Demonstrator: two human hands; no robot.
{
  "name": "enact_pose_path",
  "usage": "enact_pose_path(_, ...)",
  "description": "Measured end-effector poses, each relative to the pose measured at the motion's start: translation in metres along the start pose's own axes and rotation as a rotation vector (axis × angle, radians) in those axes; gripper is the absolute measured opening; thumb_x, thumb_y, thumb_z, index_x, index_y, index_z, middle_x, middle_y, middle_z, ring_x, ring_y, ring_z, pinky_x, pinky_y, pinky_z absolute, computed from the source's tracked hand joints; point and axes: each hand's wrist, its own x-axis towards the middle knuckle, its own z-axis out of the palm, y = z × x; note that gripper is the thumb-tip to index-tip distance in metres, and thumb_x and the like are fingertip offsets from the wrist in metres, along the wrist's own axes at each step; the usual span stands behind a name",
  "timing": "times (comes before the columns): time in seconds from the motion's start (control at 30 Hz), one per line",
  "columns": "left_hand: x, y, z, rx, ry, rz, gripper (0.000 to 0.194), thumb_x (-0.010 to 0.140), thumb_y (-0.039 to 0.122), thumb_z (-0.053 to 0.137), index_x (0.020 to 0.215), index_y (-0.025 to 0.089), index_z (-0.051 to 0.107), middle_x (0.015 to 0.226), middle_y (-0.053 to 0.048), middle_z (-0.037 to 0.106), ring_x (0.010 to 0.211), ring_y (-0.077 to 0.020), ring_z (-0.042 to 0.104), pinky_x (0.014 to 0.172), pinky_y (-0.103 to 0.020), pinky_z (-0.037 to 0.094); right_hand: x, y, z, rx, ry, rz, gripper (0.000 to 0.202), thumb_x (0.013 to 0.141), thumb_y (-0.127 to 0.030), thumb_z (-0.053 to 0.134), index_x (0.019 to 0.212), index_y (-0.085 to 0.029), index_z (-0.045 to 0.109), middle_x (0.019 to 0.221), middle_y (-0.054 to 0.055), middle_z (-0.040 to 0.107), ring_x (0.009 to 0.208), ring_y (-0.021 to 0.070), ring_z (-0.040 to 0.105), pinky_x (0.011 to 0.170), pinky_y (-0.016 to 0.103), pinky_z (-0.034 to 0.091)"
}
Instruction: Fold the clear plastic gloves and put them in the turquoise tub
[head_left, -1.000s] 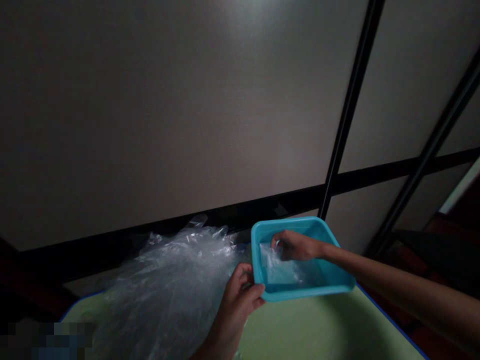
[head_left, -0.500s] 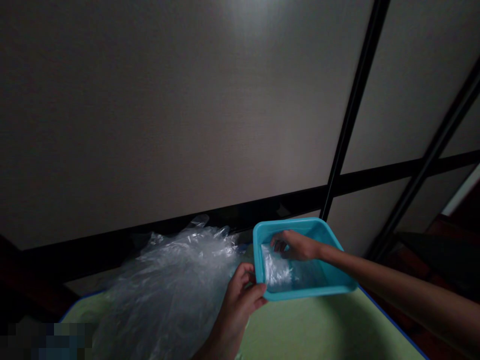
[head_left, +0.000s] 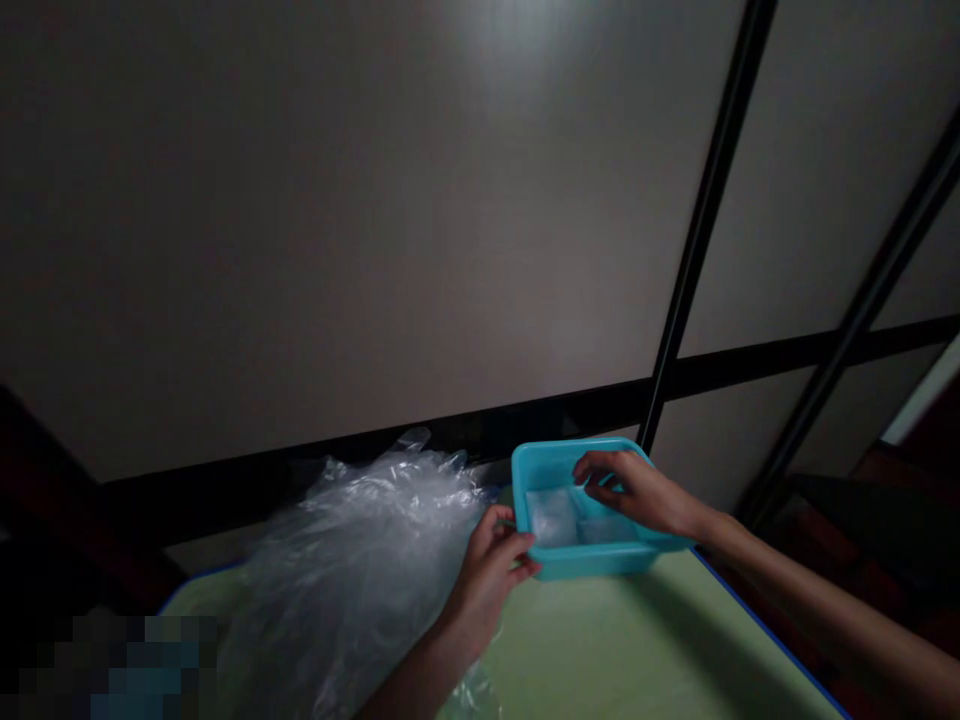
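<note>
Blue basin (head_left: 592,563) was near green surface's (head_left: 585,650) far-right corner, panels (head_left: 375,250) behind; left hand (head_left: 491,565) pinched it, spread right hand (head_left: 641,495) had edged rightward.

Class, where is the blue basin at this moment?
In the head view, the blue basin is low, right of centre, over the green tabletop; the left hand holds its left end, beside the clear plastic heap.
</note>
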Motion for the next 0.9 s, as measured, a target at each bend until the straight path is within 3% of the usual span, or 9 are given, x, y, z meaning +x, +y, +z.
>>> enact_pose_path(0.27, 0.019, -0.003, 0.003, 0.061, 0.038, 0.011, 0.014, 0.072, 0.013, 0.057, 0.077, 0.018, 0.045, 0.060, 0.005, 0.054, 0.052, -0.0091, 0.055, 0.061, -0.026, 0.049, -0.038, -0.049, 0.012, 0.103, 0.162, 0.030, 0.015, 0.080, -0.018, 0.045, 0.087, -0.017, 0.058, 0.084, 0.005, 0.063, 0.077, 0.0165, 0.060, 0.066, 0.028, 0.049)
enact_pose_path(0.33, 0.017, -0.003, 0.003, 0.120, 0.055, 0.043, 0.007, 0.080, 0.016, 0.055, 0.084, 0.015, 0.050, 0.067, 0.003, 0.056, 0.056, -0.0096, 0.056, 0.059, -0.026, 0.049, -0.046, -0.064, 0.017, 0.111, 0.178, 0.020, 0.014, 0.080, -0.019, 0.045, 0.087, -0.018, 0.058, 0.086, 0.005, 0.063, 0.077, 0.0163, 0.060, 0.064, 0.028, 0.049)
enact_pose_path(0.43, 0.004, -0.002, -0.004, 0.254, 0.100, 0.133, 0.013, 0.086, 0.023, 0.051, 0.093, 0.012, 0.053, 0.080, 0.000, 0.057, 0.060, -0.0105, 0.056, 0.056, -0.026, 0.048, -0.058, -0.080, 0.031, 0.115, 0.199, 0.010, 0.014, 0.080, -0.018, 0.045, 0.084, -0.017, 0.058, 0.085, 0.005, 0.064, 0.076, 0.0168, 0.060, 0.065, 0.028, 0.049)
enact_pose_path(0.53, -0.020, 0.003, -0.025, 0.438, 0.155, 0.260, 0.005, 0.077, 0.014, 0.059, 0.081, 0.013, 0.054, 0.070, 0.003, 0.054, 0.057, -0.0100, 0.054, 0.056, -0.023, 0.046, -0.068, -0.085, 0.055, 0.107, 0.200, -0.007, 0.014, 0.078, -0.015, 0.045, 0.083, -0.017, 0.058, 0.082, 0.005, 0.064, 0.074, 0.0172, 0.060, 0.061, 0.027, 0.048)
enact_pose_path(0.6, -0.036, 0.010, -0.047, 0.581, 0.201, 0.350, 0.010, 0.068, 0.009, 0.060, 0.069, 0.016, 0.053, 0.064, 0.005, 0.052, 0.059, -0.0114, 0.055, 0.058, -0.022, 0.044, -0.074, -0.084, 0.075, 0.110, 0.190, -0.024, 0.015, 0.077, -0.013, 0.045, 0.084, -0.017, 0.058, 0.082, 0.005, 0.064, 0.071, 0.0169, 0.060, 0.057, 0.025, 0.047)
enact_pose_path(0.7, -0.054, 0.022, -0.085, 0.805, 0.325, 0.440, 0.008, 0.067, 0.012, 0.053, 0.065, 0.019, 0.050, 0.065, 0.003, 0.052, 0.065, -0.0150, 0.055, 0.063, -0.024, 0.043, -0.078, -0.083, 0.104, 0.119, 0.186, -0.040, 0.018, 0.076, -0.009, 0.043, 0.083, -0.017, 0.058, 0.081, 0.005, 0.063, 0.070, 0.0163, 0.059, 0.055, 0.024, 0.045)
enact_pose_path(0.8, -0.059, 0.031, -0.117, 1.036, 0.470, 0.466, 0.007, 0.068, 0.016, 0.050, 0.063, 0.020, 0.047, 0.070, 0.000, 0.052, 0.073, -0.0194, 0.055, 0.070, -0.029, 0.040, -0.078, -0.084, 0.127, 0.114, 0.193, -0.083, 0.020, 0.074, -0.005, 0.041, 0.081, -0.016, 0.056, 0.081, 0.005, 0.061, 0.072, 0.0159, 0.057, 0.061, 0.025, 0.045)
enact_pose_path(0.9, -0.057, 0.032, -0.137, 1.232, 0.571, 0.449, 0.009, 0.070, 0.025, 0.053, 0.068, 0.020, 0.047, 0.080, -0.005, 0.054, 0.083, -0.0255, 0.054, 0.073, -0.033, 0.039, -0.078, -0.084, 0.143, 0.090, 0.196, -0.144, 0.023, 0.071, -0.002, 0.040, 0.080, -0.017, 0.055, 0.081, 0.004, 0.059, 0.074, 0.0161, 0.055, 0.067, 0.027, 0.043)
